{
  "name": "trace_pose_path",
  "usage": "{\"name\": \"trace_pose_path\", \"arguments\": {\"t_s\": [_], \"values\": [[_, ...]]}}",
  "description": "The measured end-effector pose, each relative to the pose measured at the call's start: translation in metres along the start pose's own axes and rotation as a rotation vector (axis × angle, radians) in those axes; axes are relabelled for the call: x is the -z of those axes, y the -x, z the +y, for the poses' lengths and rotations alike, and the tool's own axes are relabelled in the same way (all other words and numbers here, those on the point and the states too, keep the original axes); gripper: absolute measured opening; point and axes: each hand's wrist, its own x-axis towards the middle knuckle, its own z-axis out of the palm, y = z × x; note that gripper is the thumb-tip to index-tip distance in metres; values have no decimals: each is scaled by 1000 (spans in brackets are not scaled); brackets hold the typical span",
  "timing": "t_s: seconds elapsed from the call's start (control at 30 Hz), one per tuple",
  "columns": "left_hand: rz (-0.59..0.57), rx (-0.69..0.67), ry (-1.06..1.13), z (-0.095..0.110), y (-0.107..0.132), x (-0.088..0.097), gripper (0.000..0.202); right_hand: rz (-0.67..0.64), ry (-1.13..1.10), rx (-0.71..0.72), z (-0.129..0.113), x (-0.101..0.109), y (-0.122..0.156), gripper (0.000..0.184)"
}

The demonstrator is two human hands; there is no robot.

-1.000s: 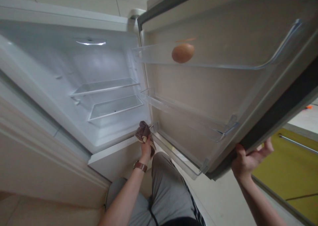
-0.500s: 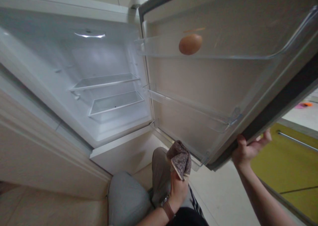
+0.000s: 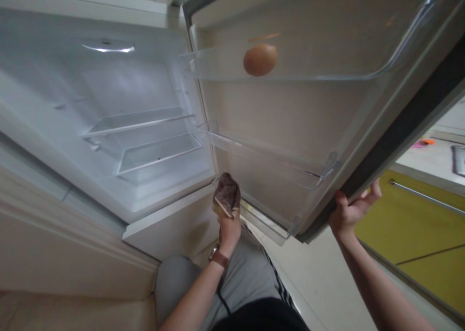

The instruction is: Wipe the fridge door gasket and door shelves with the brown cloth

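My left hand (image 3: 229,231) is closed around a brown patterned cloth (image 3: 227,195), held up near the lower hinge side of the open refrigerator door (image 3: 279,108). The cloth hides most of those fingers. At the door's lower right edge, my right hand (image 3: 352,212) grips the frame, thumb on the inner side and fingers behind it. A brown egg (image 3: 260,59) sits in the door's upper clear bin (image 3: 327,71). Lower down is another clear bin (image 3: 269,154). Two glass shelves (image 3: 160,154) show inside the lit refrigerator compartment (image 3: 123,86).
Below the compartment is a white lower front panel (image 3: 174,229). Yellow cabinets (image 3: 417,224) with a bar handle stand at the right, under a white counter (image 3: 432,159) holding a pink and orange item (image 3: 423,143). A wall edge (image 3: 72,234) runs along the left.
My left hand has moved up and to the left with the cloth, toward the compartment's lower corner. My right hand keeps its grip on the door. The view has shifted slightly.
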Motion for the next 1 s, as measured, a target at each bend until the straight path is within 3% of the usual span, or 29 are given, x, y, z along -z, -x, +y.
{"name": "trace_pose_path", "arguments": {"t_s": [0.07,0.1,0.23,0.33,0.43,0.6,0.67,0.83,1.0], "values": [[-124,-108,13,-2,19,-6,44,0,-5,-2,-1,-1,-1,103],[-241,-163,-10,-2,30,-11,45,-3,-2,-3,-1,-1,-2,103],[-857,-360,-232,1,68,-36,36,-22,32,25,-1,-1,-5,98],[-1069,-541,-379,-1,79,-47,49,-46,36,30,1,-2,-8,99],[-1119,-708,-490,-9,78,-48,44,-43,23,22,1,-4,-9,98],[-1113,-1407,-846,-27,82,-44,36,-31,-19,23,5,-4,-13,95],[-1134,-1556,-960,-32,86,-47,37,-40,-18,36,10,-3,-15,94],[-1104,-1601,-1048,-51,79,-49,33,-62,-34,39,20,-1,-19,93],[-1070,-1643,-950,-76,43,-26,31,-55,-35,20,20,-1,-20,96]]}}
